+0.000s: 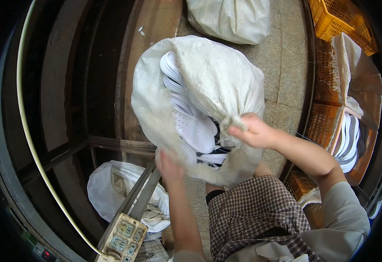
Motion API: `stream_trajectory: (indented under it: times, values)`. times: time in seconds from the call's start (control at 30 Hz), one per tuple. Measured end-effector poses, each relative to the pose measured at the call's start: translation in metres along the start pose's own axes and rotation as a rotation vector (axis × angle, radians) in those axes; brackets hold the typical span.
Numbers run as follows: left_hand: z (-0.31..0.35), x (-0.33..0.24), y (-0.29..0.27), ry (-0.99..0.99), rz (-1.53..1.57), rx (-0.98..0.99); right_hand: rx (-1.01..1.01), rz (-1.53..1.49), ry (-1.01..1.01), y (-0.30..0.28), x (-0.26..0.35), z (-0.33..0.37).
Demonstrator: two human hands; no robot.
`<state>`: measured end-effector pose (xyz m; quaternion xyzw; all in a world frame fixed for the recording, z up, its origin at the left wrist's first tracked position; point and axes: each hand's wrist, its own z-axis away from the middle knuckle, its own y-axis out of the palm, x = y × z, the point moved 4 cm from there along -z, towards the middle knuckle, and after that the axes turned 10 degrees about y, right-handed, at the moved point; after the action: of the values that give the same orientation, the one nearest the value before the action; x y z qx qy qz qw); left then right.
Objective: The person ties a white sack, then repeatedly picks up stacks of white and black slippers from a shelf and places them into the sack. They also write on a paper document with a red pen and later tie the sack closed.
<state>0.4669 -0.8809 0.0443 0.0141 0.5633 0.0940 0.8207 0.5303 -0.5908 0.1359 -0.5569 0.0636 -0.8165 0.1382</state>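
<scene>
A big white woven sack point(226, 74) stands open in front of me. Inside it lie several white shoe soles point(170, 65) in a stack and white perforated clogs point(195, 129), with darker pieces partly hidden under the rim. My right hand point(254, 131) is closed round a bunched fold of the sack's mouth on the right. On the near left side, my left hand point(170, 166) grips the sack's rim; the hand and the cloth beside it are blurred by motion.
Another full white sack point(230, 19) stands on the tiled floor beyond. Orange crates point(324, 124) line the right side, one holding striped soles point(348, 142). At lower left are a white bag point(112, 187) and a power strip point(123, 238) with a pale cable point(33, 144). Dark wooden shelving point(99, 65) runs along the left.
</scene>
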Motion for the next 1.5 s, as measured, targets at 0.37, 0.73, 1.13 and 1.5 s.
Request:
stream_trajectory:
  times: [0.37, 0.73, 1.13, 1.5]
  values:
    - [0.065, 0.036, 0.089, 0.192, -0.234, 0.751, -0.111, 0.253, -0.464, 0.043, 0.018, -0.022]
    - [0.04, 0.062, 0.073, -0.191, -0.161, 0.363, -0.114, 0.472, -0.302, 0.045, -0.059, -0.055]
    - [0.072, 0.001, 0.094, 0.636, -0.794, 1.366, -0.198, 0.337, -0.03, 0.056, -0.087, -0.073]
    - [0.012, 0.012, 0.163, 1.284, -0.949, 1.389, -0.07, 0.336, -0.38, 0.092, -0.101, -0.07]
